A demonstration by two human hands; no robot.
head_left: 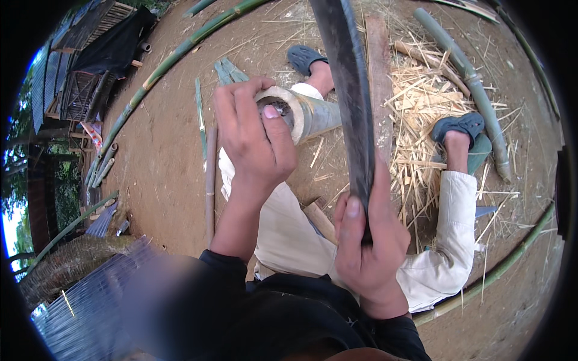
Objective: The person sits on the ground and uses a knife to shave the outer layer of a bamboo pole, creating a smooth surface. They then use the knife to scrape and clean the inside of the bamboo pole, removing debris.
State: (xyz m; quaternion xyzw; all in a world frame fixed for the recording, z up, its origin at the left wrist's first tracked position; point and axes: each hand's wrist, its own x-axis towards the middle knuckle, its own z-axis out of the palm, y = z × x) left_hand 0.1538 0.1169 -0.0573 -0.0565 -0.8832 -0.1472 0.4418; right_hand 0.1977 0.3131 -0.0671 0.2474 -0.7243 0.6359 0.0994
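Observation:
A cut section of bamboo (321,118) lies across in front of me, its hollow, thick-walled end toward my left. My left hand (253,135) is closed round that end, with the thumb at the opening and the fingers over the far rim. In my right hand (373,249) is a machete, gripped low, so its handle is mostly hidden. The long dark machete blade (351,84) points away from me and passes in front of the bamboo's right end. Whether blade and bamboo touch, I cannot tell.
A wooden plank (379,84) runs away beside the blade. Pale bamboo shavings (418,114) cover the ground on the right, near a thick bamboo pole (466,69). A long green pole (162,67) curves along the left. Clear corrugated sheeting (90,301) stands near left.

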